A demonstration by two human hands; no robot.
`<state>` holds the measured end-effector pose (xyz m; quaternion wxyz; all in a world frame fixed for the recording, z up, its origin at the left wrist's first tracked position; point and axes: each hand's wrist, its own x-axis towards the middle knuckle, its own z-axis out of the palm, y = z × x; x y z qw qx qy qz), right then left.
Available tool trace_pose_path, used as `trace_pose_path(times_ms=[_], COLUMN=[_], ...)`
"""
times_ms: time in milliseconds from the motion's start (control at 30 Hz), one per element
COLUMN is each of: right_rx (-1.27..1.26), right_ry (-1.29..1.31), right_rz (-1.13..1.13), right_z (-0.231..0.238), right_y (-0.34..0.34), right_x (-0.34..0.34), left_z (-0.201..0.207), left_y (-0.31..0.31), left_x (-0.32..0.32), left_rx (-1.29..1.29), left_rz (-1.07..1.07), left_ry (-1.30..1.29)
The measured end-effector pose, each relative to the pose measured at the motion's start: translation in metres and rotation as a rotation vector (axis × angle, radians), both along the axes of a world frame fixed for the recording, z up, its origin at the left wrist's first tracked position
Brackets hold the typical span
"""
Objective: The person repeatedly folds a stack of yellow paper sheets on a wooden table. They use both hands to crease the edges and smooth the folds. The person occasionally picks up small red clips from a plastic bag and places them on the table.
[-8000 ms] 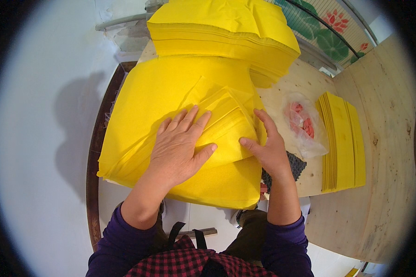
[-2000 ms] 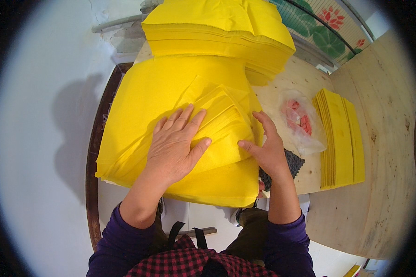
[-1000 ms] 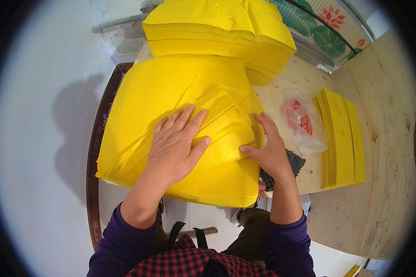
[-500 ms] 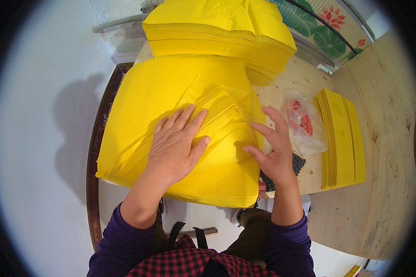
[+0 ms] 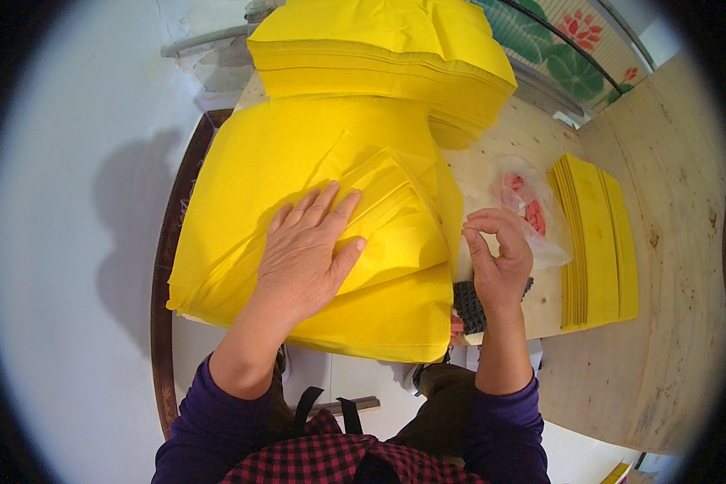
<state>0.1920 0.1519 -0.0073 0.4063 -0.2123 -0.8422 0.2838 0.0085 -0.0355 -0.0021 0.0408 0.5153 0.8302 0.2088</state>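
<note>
A broad stack of yellow cloth sheets (image 5: 242,194) lies in front of me, with several top sheets folded over one another at a slant. My left hand (image 5: 302,258) rests flat on the folded layers (image 5: 395,234), fingers stretched out and thumb apart. Just off the stack's right edge is my right hand (image 5: 500,258), its thumb and index fingertips pressed together in a pinch. Whether anything is between those fingertips I cannot make out. Beneath the right hand a black knobbly pad (image 5: 469,306) shows beside the stack, partly hidden by the wrist.
A taller pile of yellow cloth (image 5: 363,64) stands behind the stack. On the right are a clear plastic bag (image 5: 548,252) with pinkish-red pieces inside and a bundle of folded yellow cloth (image 5: 593,242). A wooden panel (image 5: 669,242) bounds the right side; a white wall (image 5: 64,242), the left.
My right hand has drawn slightly right and closed from spread fingers into a pinch. Upper yellow layers now show a lifted, folded lower edge. My left hand has stayed in place.
</note>
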Motion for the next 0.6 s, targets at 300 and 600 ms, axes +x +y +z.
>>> trace_pose_path(times_ms=[300, 600], right_rx=[-0.342, -0.310], right_ry=[-0.254, -0.863], right_rz=[-0.130, 0.034], right_z=[0.007, -0.005], right_y=[0.027, 0.044], right_x=[0.029, 0.071], left_z=[-0.002, -0.002], left_y=[0.000, 0.000], left_x=[-0.002, -0.002], left_rx=[0.037, 0.013], left_rz=[-0.019, -0.009], left_ry=[0.013, 0.009])
